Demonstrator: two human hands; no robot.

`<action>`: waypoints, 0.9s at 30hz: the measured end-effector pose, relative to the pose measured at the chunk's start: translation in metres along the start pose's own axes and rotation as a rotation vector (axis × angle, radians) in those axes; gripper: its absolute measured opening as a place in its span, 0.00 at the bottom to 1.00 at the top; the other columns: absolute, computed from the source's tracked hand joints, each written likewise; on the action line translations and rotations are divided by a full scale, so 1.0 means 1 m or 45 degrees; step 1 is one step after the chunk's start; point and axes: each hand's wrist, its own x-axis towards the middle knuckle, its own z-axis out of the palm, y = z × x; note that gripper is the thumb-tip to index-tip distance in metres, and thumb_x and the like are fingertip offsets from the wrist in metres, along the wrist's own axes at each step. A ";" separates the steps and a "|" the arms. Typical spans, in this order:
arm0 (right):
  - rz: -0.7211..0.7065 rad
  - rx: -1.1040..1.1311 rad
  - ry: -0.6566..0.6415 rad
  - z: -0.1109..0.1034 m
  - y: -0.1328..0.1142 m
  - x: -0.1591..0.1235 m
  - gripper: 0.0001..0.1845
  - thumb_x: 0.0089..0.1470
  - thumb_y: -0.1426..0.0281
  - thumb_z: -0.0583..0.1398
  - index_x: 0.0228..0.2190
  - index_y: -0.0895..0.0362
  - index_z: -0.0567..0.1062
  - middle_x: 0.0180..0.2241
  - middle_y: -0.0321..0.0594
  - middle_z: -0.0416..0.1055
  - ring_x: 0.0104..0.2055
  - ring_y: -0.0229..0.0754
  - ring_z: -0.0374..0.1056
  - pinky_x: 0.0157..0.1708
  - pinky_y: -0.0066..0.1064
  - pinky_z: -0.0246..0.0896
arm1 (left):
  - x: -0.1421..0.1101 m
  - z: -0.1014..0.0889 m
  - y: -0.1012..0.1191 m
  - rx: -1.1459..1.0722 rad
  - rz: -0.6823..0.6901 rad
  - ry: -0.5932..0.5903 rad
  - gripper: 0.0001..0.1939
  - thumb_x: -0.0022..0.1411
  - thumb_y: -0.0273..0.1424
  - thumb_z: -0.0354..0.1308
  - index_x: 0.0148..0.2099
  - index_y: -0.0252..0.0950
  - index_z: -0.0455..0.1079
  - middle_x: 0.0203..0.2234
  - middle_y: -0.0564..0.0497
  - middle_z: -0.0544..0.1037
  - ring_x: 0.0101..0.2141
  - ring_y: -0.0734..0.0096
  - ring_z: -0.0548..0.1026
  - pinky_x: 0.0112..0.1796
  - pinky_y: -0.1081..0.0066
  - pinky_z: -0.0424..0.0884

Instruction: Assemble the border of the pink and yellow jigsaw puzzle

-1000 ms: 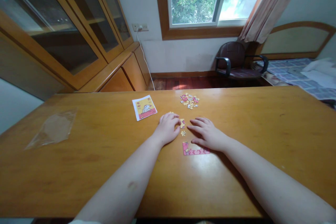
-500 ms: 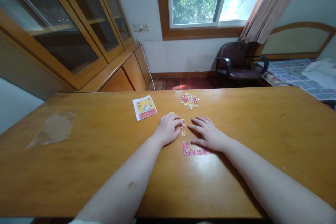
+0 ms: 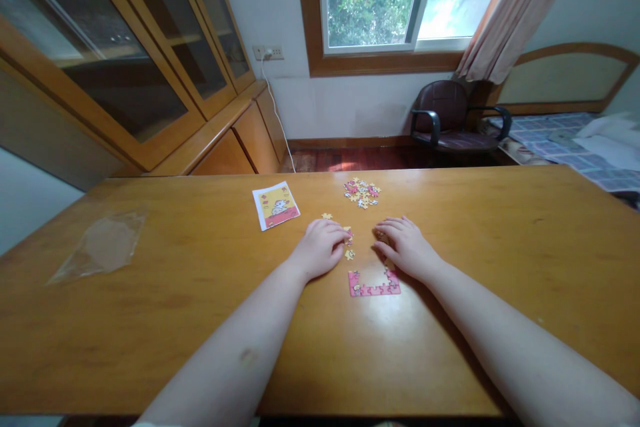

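Note:
My left hand (image 3: 323, 248) rests on the table with bent fingers, its fingertips on a small yellow and pink puzzle piece (image 3: 349, 238). A loose yellow piece (image 3: 349, 255) lies just below those fingertips, and another yellow piece (image 3: 327, 216) sits beyond the knuckles. Opposite, my right hand (image 3: 407, 248) curls its fingers over a puzzle piece (image 3: 382, 236) that is mostly covered. Nearer to me lies a joined pink puzzle border (image 3: 374, 290), U-shaped, with its right side running up under my right hand.
A heap of mixed puzzle pieces (image 3: 363, 192) lies near the far edge of the wooden table (image 3: 310, 347). To its left is a picture card (image 3: 277, 205) with a white cartoon animal. A clear plastic bag (image 3: 103, 243) lies far left. An armchair (image 3: 445, 113) stands behind the table.
My right hand has gone from spread fingers to curled ones and shifted slightly right and away, uncovering more of the pink border. The left hand has barely moved, its fingertips slightly further right.

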 end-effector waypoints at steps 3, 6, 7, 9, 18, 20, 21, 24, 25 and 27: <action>0.047 -0.002 0.026 0.002 0.004 0.001 0.15 0.57 0.60 0.57 0.41 0.55 0.76 0.46 0.45 0.74 0.49 0.48 0.66 0.55 0.45 0.52 | -0.001 0.000 0.000 0.019 -0.026 -0.025 0.13 0.61 0.30 0.52 0.43 0.45 0.75 0.42 0.52 0.79 0.49 0.62 0.69 0.57 0.53 0.53; 0.043 0.002 0.023 0.003 0.004 0.000 0.14 0.57 0.61 0.57 0.40 0.55 0.76 0.46 0.44 0.74 0.49 0.47 0.67 0.55 0.45 0.51 | -0.001 -0.001 0.001 0.009 -0.031 -0.039 0.12 0.61 0.31 0.52 0.43 0.45 0.75 0.42 0.53 0.79 0.50 0.62 0.69 0.60 0.51 0.48; 0.035 0.008 0.021 0.002 0.003 0.000 0.14 0.57 0.61 0.57 0.40 0.55 0.77 0.46 0.44 0.74 0.49 0.47 0.67 0.55 0.45 0.51 | -0.001 -0.002 0.001 -0.008 -0.037 -0.021 0.12 0.61 0.32 0.53 0.45 0.45 0.74 0.43 0.52 0.78 0.50 0.62 0.69 0.60 0.51 0.49; 0.024 0.018 0.025 0.001 0.003 0.000 0.14 0.57 0.61 0.57 0.40 0.54 0.77 0.47 0.44 0.74 0.50 0.47 0.66 0.55 0.46 0.51 | -0.001 -0.004 -0.001 -0.065 -0.095 0.080 0.17 0.60 0.33 0.54 0.51 0.42 0.70 0.48 0.50 0.76 0.51 0.63 0.69 0.59 0.54 0.53; 0.019 0.037 0.069 0.001 0.006 -0.001 0.14 0.57 0.62 0.56 0.40 0.55 0.77 0.46 0.46 0.73 0.51 0.49 0.65 0.55 0.47 0.51 | -0.003 -0.014 -0.040 -0.203 -0.664 0.524 0.10 0.60 0.30 0.50 0.41 0.38 0.72 0.38 0.50 0.77 0.39 0.66 0.74 0.43 0.65 0.71; 0.019 0.037 0.070 0.001 0.005 -0.001 0.14 0.57 0.62 0.56 0.39 0.55 0.77 0.46 0.45 0.73 0.50 0.48 0.65 0.55 0.47 0.52 | -0.003 -0.014 -0.042 -0.143 -0.671 0.480 0.10 0.59 0.29 0.50 0.39 0.38 0.73 0.36 0.49 0.77 0.38 0.65 0.74 0.42 0.65 0.71; 0.022 0.035 0.071 0.001 0.005 -0.001 0.14 0.57 0.62 0.56 0.39 0.55 0.77 0.46 0.45 0.73 0.50 0.48 0.66 0.55 0.47 0.52 | -0.003 -0.013 -0.042 -0.100 -0.655 0.447 0.10 0.59 0.29 0.51 0.38 0.38 0.73 0.36 0.49 0.77 0.38 0.65 0.74 0.43 0.65 0.70; 0.032 0.030 0.071 0.001 0.004 -0.001 0.13 0.57 0.62 0.56 0.39 0.55 0.77 0.46 0.45 0.74 0.49 0.48 0.66 0.55 0.46 0.52 | -0.003 -0.010 -0.040 0.037 -0.593 0.326 0.11 0.58 0.28 0.51 0.39 0.38 0.73 0.38 0.48 0.78 0.41 0.61 0.73 0.45 0.61 0.69; 0.030 0.030 0.068 0.001 0.004 -0.001 0.13 0.57 0.62 0.56 0.39 0.55 0.76 0.46 0.45 0.74 0.49 0.48 0.66 0.55 0.46 0.52 | -0.002 -0.009 -0.039 0.073 -0.584 0.283 0.11 0.58 0.27 0.52 0.40 0.39 0.74 0.38 0.48 0.78 0.41 0.60 0.73 0.46 0.60 0.69; 0.024 0.033 0.060 0.001 0.004 -0.001 0.13 0.57 0.62 0.57 0.39 0.55 0.76 0.45 0.45 0.74 0.49 0.48 0.66 0.55 0.45 0.53 | -0.002 -0.009 -0.037 0.121 -0.588 0.213 0.12 0.57 0.26 0.52 0.41 0.39 0.74 0.39 0.48 0.79 0.42 0.59 0.73 0.46 0.60 0.68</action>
